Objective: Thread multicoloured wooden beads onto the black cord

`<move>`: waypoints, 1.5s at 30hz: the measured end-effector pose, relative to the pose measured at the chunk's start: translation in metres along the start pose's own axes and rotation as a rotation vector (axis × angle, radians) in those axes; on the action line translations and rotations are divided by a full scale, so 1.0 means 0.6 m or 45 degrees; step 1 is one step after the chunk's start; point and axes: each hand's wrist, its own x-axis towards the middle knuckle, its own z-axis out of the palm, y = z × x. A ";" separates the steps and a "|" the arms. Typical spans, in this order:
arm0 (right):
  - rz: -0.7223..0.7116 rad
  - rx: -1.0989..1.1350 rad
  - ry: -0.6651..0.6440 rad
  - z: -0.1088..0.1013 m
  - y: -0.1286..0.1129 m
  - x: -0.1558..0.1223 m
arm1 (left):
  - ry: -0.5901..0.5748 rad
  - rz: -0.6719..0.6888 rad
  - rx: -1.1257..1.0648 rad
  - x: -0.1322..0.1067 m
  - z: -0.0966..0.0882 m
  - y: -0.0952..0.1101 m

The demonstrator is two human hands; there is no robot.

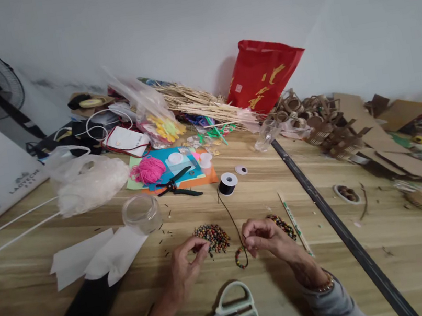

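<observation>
A pile of small multicoloured beads (pixel 217 237) lies mid-table. My left hand (pixel 187 267) is at its left edge, thumb and forefinger pinched together; whatever is between them is too small to make out. My right hand (pixel 266 239) pinches a thin black cord (pixel 232 213), which runs back to a black-and-white spool (pixel 227 183). Below the right fingertips hangs or lies a short curved string of coloured beads (pixel 240 259). A second bead heap (pixel 283 226) is partly hidden behind the right hand.
Scissors (pixel 234 315) lie near the front edge. Pliers-like cutters (pixel 178 184) and pink yarn (pixel 148 170) rest on coloured sheets. A clear jar (pixel 141 214) stands left, a patterned stick (pixel 295 224) right. A dark strip (pixel 335 224) crosses the table.
</observation>
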 end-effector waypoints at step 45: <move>-0.538 -0.731 0.163 0.088 0.085 0.022 | -0.243 0.083 0.167 -0.006 0.003 -0.001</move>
